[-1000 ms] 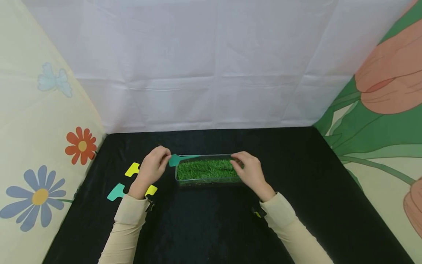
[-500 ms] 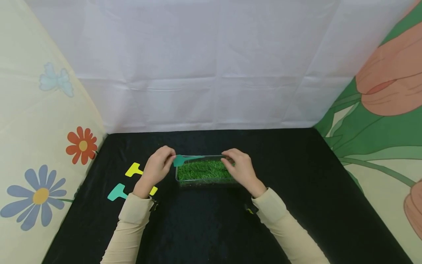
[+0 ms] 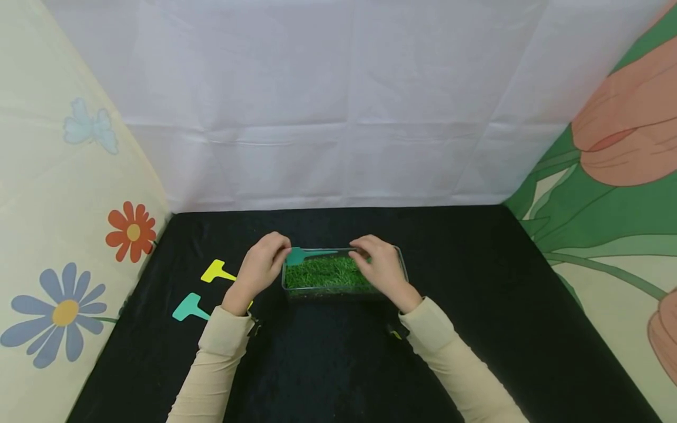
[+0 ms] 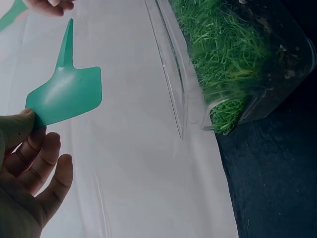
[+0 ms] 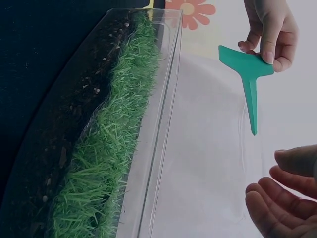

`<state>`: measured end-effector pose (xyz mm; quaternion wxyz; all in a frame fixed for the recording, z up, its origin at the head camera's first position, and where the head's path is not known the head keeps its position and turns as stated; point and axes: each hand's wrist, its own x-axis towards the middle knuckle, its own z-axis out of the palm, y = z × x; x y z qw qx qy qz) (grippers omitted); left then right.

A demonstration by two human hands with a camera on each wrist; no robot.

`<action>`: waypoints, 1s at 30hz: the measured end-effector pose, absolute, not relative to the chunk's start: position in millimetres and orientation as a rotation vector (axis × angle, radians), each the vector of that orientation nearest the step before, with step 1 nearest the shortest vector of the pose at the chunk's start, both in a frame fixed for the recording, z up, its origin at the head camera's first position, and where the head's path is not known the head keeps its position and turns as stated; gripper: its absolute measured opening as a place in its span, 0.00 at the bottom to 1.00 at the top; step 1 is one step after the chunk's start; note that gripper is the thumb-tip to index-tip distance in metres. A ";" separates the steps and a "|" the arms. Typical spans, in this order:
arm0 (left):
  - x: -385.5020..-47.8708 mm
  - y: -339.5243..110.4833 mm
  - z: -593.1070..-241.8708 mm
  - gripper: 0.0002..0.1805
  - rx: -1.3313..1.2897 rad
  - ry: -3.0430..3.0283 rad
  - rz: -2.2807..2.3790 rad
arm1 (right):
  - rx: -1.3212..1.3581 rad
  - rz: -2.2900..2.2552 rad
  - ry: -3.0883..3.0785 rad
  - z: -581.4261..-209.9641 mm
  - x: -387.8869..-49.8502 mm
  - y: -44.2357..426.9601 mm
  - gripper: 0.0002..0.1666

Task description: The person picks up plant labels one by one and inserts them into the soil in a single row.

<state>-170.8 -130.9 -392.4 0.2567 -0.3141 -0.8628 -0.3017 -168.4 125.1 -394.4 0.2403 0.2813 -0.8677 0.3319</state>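
Observation:
My left hand [image 3: 260, 264] pinches a T-shaped teal plant label [image 3: 298, 256] by a corner of its wide head, between thumb and forefinger. The label is held up, its pointed stem towards my right hand [image 3: 382, 265]. Apart from that tip, the right hand's fingers are loosely bent with nothing between them, as the right wrist view shows at the fingers [image 5: 277, 198]. Below both hands stands a clear rectangular planter [image 3: 338, 289] with green grass [image 3: 330, 273] over dark soil [image 5: 81, 94]. The label is above the planter, touching neither grass nor soil.
On the black cloth [image 3: 328, 358] at left lie a yellow label [image 3: 215, 271] and a teal label [image 3: 187, 307]. Another yellow label [image 3: 251, 305] is mostly hidden by my left wrist. A white sheet [image 3: 344, 117] hangs behind, with patterned cloths at both sides.
My left hand has moved right, carrying the teal plant label further over the planter. The right hand has moved left, towards the label's tip, uncovering the planter's right end.

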 end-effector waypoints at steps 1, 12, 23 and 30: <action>-170.7 -130.4 -392.0 0.06 -0.851 -2.346 -0.815 | 0.776 0.908 -2.376 -393.8 -168.7 124.3 0.10; -171.7 -125.4 -392.8 0.06 -0.878 -2.339 -0.835 | 0.781 0.811 -2.570 -386.5 -171.3 118.3 0.14; -172.9 -121.5 -393.4 0.06 -0.898 -2.326 -0.833 | 0.885 0.822 -2.590 -387.3 -179.3 113.6 0.14; -171.5 -119.9 -393.2 0.06 -0.895 -2.329 -0.841 | 0.934 0.854 -2.586 -387.2 -181.9 111.6 0.12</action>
